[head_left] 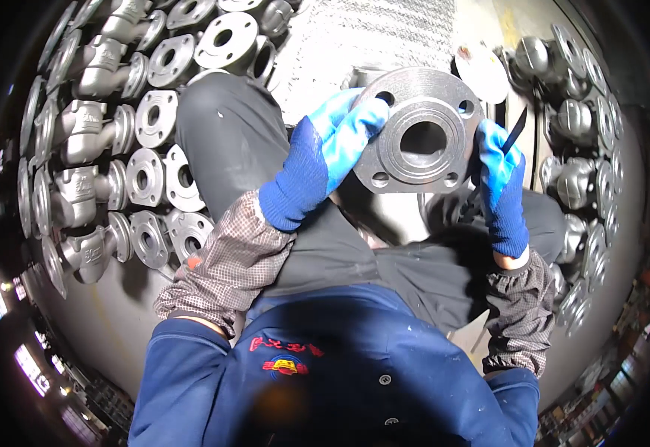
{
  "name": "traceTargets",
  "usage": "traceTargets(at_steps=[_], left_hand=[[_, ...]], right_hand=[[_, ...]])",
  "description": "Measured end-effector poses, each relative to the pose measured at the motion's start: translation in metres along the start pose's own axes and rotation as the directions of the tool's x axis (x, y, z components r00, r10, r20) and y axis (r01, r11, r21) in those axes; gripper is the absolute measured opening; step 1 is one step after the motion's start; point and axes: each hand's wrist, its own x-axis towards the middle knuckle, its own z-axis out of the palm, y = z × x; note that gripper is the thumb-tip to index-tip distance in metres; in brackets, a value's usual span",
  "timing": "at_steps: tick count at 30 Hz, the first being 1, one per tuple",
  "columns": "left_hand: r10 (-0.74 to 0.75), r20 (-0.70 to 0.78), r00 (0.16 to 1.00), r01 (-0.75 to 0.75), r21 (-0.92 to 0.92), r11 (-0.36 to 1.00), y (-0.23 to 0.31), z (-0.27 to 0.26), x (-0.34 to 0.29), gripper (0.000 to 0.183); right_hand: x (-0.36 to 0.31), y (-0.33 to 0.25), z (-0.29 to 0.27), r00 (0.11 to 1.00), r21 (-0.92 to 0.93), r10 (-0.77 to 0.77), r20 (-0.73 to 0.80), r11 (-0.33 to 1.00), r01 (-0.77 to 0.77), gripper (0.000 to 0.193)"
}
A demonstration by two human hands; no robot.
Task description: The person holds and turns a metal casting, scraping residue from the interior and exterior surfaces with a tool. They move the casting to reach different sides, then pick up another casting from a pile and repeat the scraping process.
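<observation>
In front of my knees a grey metal valve body (pixel 396 153) is held up, its flange facing me. The flange has a large central bore, a stepped raised ring and bolt holes near the rim. My left hand (pixel 336 138), in a blue coated glove, is closed on the flange's left edge, its thumb on the face. At the right edge, my gloved right hand (pixel 500 167) has its fingers bent beside the flange. A thin dark pointed tool (pixel 517 130) sticks out of that hand, its lower part hidden. Whether this hand also bears the valve's weight is unclear.
Rows of flanged valve bodies (pixel 83 130) stand on the floor at my left, close to my knee. More valve bodies (pixel 574 123) line the right side. A pale woven mat (pixel 370 37) lies ahead, with a whitish round disc (pixel 481 71) by its right edge.
</observation>
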Motion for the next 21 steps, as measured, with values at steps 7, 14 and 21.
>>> traceTargets(at_steps=[7,14,21], left_hand=[[0.451,0.257,0.855,-0.519,0.452,0.726,-0.01,-0.045,0.073,0.029],[0.557,0.368,0.744,-0.649,0.594,0.474,-0.02,-0.067,0.112,0.023],[0.434,0.304,0.848,-0.521,0.326,0.789,-0.038,-0.053,0.139,0.026]], right_hand=[[0.044,-0.004,0.003,0.969,-0.182,-0.175,0.172,0.962,0.206,0.024],[0.078,-0.013,0.018,0.878,-0.072,-0.415,0.238,0.894,0.442,0.016],[0.088,-0.024,-0.007,0.938,-0.027,0.203,0.282,0.979,-0.204,0.023]])
